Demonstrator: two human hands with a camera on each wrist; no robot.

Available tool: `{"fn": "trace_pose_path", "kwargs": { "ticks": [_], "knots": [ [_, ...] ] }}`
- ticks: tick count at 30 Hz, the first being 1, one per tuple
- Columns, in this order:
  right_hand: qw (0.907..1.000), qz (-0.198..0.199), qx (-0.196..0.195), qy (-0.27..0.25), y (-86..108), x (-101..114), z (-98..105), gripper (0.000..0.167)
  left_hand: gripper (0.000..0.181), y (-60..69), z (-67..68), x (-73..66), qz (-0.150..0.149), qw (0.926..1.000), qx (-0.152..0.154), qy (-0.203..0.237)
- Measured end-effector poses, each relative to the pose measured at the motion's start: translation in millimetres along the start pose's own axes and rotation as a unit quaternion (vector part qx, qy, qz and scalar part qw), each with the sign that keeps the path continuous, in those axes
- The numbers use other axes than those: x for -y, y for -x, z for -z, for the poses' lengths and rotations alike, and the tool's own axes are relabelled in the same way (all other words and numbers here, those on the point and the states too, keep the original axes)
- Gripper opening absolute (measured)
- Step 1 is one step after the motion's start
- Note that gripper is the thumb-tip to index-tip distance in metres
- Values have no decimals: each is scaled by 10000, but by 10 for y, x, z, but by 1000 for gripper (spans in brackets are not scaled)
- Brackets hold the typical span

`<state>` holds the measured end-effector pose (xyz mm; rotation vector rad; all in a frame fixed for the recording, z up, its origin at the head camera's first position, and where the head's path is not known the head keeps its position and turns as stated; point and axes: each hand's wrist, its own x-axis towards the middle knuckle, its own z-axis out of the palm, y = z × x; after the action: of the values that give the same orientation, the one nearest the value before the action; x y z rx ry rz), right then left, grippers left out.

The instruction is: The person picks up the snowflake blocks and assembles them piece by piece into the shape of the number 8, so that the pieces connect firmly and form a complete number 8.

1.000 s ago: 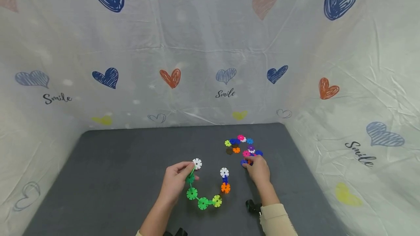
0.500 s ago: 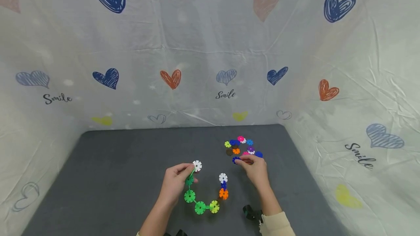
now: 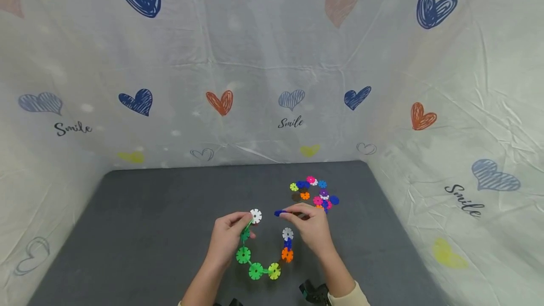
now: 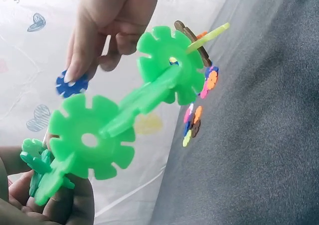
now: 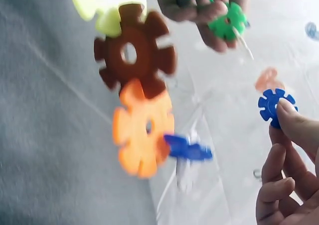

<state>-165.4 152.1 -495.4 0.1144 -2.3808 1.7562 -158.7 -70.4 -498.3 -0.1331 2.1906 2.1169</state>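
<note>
My left hand pinches one end of a chain of slotted discs, near a white disc and green ones. The chain hangs in a U through green discs, a yellow-green disc, a brown disc, an orange disc and a blue one to a white disc at its other end. My right hand pinches a loose blue disc between thumb and finger, above the chain's white end and apart from it. The right wrist view shows this blue disc upright.
Loose discs of several colours, among them a pink disc and a blue disc, lie on the dark table at the back right. A black object is by my right forearm. A pale curtain printed with hearts surrounds the table.
My right hand has lifted the blue disc from the pile and moved left with it, towards my left hand. The chain's hanging part has sunk slightly and shifted left; my left hand has barely moved.
</note>
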Motion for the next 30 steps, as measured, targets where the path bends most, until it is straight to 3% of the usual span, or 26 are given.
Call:
{"fn": "trace_pose_path", "kwargs": {
  "ticks": [11, 15, 22, 26, 30],
  "knots": [
    [9990, 233, 367, -136, 109, 412, -137, 4, 25, 34, -45, -45, 28, 9995, 119, 303],
    [9988, 155, 365, -288, 90, 348, -151, 5, 25, 21, -37, -35, 107, 9985, 361, 409],
    [9963, 172, 460, -700, 19, -10, -182, 9, 30, 10, -7, -20, 349, 9950, 799, 484],
    [9953, 111, 511, -820, 2, -50, -174, 12, 32, 3, 4, -23, 474, 9923, 961, 624],
    [9968, 186, 334, -702, 16, -20, -202, 6, 32, -1, 4, -19, 450, 9927, 925, 630]
  ]
}}
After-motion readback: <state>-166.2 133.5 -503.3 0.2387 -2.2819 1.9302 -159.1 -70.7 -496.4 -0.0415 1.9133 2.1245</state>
